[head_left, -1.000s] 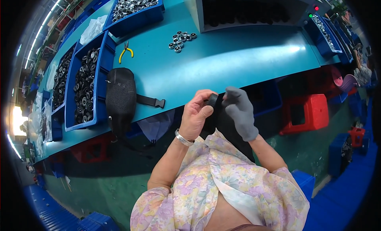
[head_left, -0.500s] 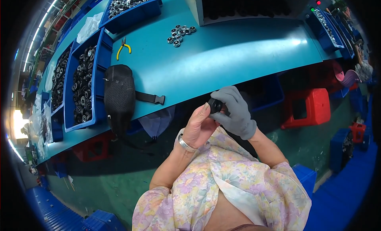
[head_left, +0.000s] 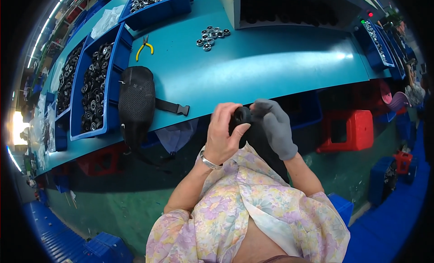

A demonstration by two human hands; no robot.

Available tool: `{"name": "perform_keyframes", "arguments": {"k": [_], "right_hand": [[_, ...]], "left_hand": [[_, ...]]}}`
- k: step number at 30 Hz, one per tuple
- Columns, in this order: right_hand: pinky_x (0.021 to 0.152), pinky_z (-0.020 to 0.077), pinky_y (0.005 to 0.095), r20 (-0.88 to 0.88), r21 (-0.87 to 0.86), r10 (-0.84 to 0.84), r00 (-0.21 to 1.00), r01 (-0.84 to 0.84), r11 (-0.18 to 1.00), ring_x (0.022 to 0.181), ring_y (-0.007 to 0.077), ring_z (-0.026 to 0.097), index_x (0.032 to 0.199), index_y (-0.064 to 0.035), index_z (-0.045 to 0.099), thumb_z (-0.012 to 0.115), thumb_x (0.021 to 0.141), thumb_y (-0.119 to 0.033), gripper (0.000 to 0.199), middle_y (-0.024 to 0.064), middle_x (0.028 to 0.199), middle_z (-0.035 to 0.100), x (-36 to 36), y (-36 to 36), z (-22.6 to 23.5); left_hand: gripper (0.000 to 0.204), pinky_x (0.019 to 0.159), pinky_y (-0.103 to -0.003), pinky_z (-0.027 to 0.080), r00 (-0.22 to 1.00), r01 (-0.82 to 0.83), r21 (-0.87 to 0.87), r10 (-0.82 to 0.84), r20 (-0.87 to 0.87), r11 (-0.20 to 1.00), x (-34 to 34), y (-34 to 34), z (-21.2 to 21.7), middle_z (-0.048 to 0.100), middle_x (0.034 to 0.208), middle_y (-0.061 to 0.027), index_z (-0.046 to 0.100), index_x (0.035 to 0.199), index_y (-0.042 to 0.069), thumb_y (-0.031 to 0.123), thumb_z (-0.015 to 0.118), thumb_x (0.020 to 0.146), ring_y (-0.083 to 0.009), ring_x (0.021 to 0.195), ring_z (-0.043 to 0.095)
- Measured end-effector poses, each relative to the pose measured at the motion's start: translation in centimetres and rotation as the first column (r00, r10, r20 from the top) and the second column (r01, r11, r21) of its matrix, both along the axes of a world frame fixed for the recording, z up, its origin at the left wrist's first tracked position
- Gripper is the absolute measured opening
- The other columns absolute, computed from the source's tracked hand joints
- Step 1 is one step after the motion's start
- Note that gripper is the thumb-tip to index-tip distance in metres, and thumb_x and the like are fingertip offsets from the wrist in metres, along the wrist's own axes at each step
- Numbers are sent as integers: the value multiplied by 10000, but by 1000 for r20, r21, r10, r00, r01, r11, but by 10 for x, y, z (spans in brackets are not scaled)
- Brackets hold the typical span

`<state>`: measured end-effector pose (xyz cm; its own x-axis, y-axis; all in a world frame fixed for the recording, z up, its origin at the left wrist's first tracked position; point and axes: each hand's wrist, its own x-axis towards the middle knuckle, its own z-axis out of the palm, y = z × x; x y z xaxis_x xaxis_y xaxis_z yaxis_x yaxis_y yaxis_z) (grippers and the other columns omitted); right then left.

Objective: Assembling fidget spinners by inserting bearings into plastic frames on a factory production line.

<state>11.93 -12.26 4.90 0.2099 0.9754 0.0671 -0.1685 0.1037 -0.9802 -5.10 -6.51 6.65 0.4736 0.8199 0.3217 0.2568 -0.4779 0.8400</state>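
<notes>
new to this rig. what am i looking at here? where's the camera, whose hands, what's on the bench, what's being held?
There is no machine here: a person works with their own two hands. The one picture comes from a wide fisheye camera worn on the person's head, looking down, so straight edges bend near the rim and the forearms come in from below.

The left hand is bare, with a metal bangle at the wrist. The right hand wears a grey glove. Together they hold a small round black part in front of the chest, just off the edge of the teal bench.

On the bench lie a black mesh pouch with a strap, yellow-handled pliers, a small heap of metal rings, and blue bins filled with dark round parts. A red stool stands below the bench.
</notes>
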Motion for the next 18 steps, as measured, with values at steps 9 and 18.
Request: {"name": "perform_keyframes", "arguments": {"k": [9,18], "right_hand": [[864,485,289,-674,54,343,654,-420,906,959,141,555,1132,-4,533,504,979,-274,312,65,1051,566,-14,3,-3],[894,482,311,-760,66,342,553,-458,886,987,159,556,1149,-5,523,535,971,-273,322,80,1064,567,-22,6,1]], "left_hand": [[547,891,-405,388,990,73,302,-32,-136,950,2,1,13,548,1190,-105,570,1195,38,220,788,727,-312,1051,485],[513,798,-320,470,995,39,74,-45,89,997,1,0,3,590,1135,-110,601,1164,26,233,805,742,-265,966,530]]}}
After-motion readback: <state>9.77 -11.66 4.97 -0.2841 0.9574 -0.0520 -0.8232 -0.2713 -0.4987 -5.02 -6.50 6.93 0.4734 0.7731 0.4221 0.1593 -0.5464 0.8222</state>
